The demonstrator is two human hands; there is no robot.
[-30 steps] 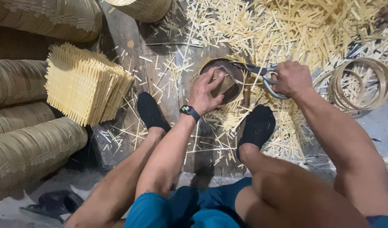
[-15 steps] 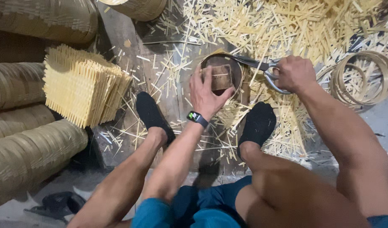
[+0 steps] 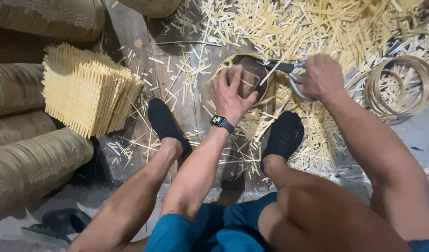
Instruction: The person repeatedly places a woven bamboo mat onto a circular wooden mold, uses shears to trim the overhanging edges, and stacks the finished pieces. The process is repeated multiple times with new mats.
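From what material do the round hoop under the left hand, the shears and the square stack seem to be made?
The hoop looks like bent bamboo or thin wood: pale, matte rim. The shears in the right hand seem steel: grey, dull shine. The square stack appears to be woven bamboo slats, pale yellow, unpainted, with fringed ends. The left hand presses inside the hoop.

Shears (image 3: 289, 74) – dull metal; offcuts (image 3: 326, 28) – pale matt bamboo.
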